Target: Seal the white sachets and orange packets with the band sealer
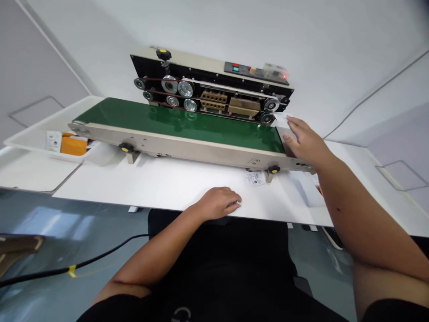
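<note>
White table [161, 181]: right hand [307, 142], thumb and fingers apart, touches a packet [280, 116], risking a pinch if it strays into the rollers [267, 118]; left hand [218, 202] curls, grip unclear.

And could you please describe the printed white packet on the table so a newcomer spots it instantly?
Find the green conveyor belt, then the yellow-centred black knob near its right end. Just left of the knob's support lies the printed white packet, on the tabletop, unlike the similar packet in the bin.
</note>
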### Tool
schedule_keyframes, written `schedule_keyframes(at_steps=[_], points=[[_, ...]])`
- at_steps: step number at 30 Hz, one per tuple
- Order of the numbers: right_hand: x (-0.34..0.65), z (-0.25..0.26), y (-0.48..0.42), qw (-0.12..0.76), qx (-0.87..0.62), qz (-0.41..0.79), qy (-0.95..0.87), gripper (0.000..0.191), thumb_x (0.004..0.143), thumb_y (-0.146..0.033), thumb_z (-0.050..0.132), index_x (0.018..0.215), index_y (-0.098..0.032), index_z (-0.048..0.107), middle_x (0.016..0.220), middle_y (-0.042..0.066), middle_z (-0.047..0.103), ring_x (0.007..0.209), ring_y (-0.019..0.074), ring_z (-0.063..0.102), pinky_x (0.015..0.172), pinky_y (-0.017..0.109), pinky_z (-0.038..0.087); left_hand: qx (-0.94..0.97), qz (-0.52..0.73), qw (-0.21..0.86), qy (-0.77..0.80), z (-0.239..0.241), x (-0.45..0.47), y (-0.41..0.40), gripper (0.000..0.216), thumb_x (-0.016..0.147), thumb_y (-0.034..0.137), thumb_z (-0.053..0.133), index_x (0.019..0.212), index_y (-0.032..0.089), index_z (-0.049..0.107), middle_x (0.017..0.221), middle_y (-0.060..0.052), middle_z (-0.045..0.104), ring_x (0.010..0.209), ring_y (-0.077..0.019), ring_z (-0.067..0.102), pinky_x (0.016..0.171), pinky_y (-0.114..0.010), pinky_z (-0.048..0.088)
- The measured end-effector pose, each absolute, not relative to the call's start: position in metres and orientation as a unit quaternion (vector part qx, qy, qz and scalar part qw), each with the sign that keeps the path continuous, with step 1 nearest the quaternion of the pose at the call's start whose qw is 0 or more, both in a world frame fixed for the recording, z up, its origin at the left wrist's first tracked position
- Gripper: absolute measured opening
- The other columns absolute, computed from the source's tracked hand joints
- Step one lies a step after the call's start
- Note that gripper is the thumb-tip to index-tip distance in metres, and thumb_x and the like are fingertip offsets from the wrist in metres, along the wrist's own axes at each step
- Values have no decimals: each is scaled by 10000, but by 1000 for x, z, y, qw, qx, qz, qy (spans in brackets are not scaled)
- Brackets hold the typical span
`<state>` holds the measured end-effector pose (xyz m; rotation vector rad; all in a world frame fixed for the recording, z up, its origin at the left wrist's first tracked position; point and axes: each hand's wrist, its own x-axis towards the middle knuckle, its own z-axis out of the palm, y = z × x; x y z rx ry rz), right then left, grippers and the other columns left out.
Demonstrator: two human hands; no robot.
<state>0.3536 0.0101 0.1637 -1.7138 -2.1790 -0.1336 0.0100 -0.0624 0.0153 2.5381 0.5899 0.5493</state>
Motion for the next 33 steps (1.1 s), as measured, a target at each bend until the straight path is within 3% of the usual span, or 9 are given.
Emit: schedule_keyframes(at_steps=[5, 9, 14, 17, 20, 24, 27, 33], points=[[336, 167, 22, 178, -579, -17, -796, 726, 1052, -617, 349, 1644, -204, 433, 1713, 101, 399, 1598, 334, 361, 1329, 545, 312, 926, 194, 234, 223, 16, 9, -62, 234, 1086, 341, 521, 1075, 229, 727, 1001, -28, 789, 926, -193, 699, 760, -287, 475], [313, 161, -6, 223, -585, -69, -777, 662, 1003, -586, 505, 1564, -239, 548, 1705, 95, 412, 1541, 375, 445, 1261, 584, 412, 926, 197, 236, 221, 16, 9, -62, 230, 1083, 339, 528, 1069, 227, 729, 1000, -15, 791, 915, -186, 694, 761, -288, 477], [279, 122, -80, 334, -507, -139, -783, 361, 975, -382, 583, 1279, -264, 737, 1335, 120, 727, 1232, 352, 691, 1076, 611, 544, 926, 206, 236, 213, 15, 10, -62, 222, 1082, 335, 537, 1091, 229, 732, 1022, -13, 797, 930, -189, 698, 776, -291, 488], [268, 109, -97, 346, -493, -136, -787, 314, 978, -348, 574, 1221, -272, 757, 1250, 107, 757, 1152, 336, 710, 1047, 601, 542, 925, 213, 233, 211, 16, 11, -63, 225, 1083, 334, 539, 1097, 223, 733, 1038, -19, 801, 940, -198, 705, 800, -298, 495], [259, 122, -72, 308, -518, -136, -786, 387, 1014, -418, 532, 1290, -251, 744, 1421, 110, 686, 1273, 366, 632, 1117, 622, 467, 924, 213, 237, 213, 18, 11, -64, 228, 1085, 336, 539, 1089, 219, 735, 1039, -21, 805, 932, -198, 711, 810, -296, 498], [233, 157, -4, 196, -524, -118, -821, 544, 1079, -529, 365, 1355, -218, 715, 1668, 100, 464, 1457, 416, 451, 1173, 656, 371, 923, 207, 240, 220, 19, 13, -63, 246, 1092, 351, 530, 1087, 218, 737, 1069, -32, 806, 948, -193, 722, 849, -294, 508], [207, 171, 35, 140, -527, -98, -833, 674, 1086, -591, 276, 1446, -148, 634, 1661, 160, 455, 1480, 426, 410, 1183, 658, 341, 921, 206, 239, 227, 17, 12, -62, 262, 1096, 363, 519, 1106, 215, 735, 1082, -44, 802, 973, -193, 727, 876, -300, 519], [173, 166, 48, 134, -515, -86, -842, 834, 1046, -707, 272, 1581, -96, 464, 1649, 220, 436, 1477, 450, 406, 1195, 649, 326, 924, 202, 239, 220, 15, 11, -63, 238, 1081, 346, 536, 1102, 221, 737, 1096, -46, 801, 999, -200, 727, 869, -307, 527]])
